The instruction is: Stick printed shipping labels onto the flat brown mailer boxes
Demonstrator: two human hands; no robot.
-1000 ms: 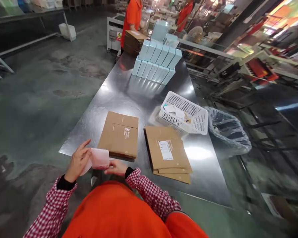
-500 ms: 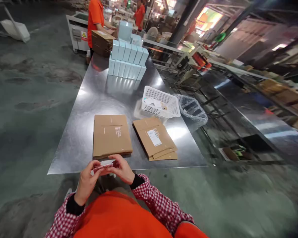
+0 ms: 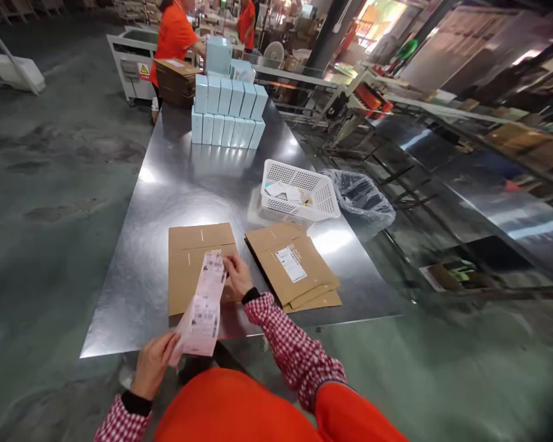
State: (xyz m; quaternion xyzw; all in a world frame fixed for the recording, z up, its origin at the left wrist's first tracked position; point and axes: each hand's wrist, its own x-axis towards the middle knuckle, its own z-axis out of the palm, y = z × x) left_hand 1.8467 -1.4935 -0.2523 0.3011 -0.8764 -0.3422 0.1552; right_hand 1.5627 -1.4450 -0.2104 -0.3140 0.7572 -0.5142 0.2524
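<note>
A long pinkish strip of printed labels is stretched between my two hands. My left hand pinches its lower left end, just off the table's near edge. The upper right end is pinched in my right hand, above a stack of flat brown cardboard. The strip covers part of that stack. To the right lies a second pile of flat cardboard, slightly fanned, with a white label on its top piece.
A white basket holding papers stands beyond the right pile, beside a bin with a clear plastic liner. Pale blue boxes are stacked farther up the metal table. A person in orange stands at its far end.
The folded paper between my hands is now opened into a long strip. My right hand has moved up and forward over the left stack, while my left hand is lower.
</note>
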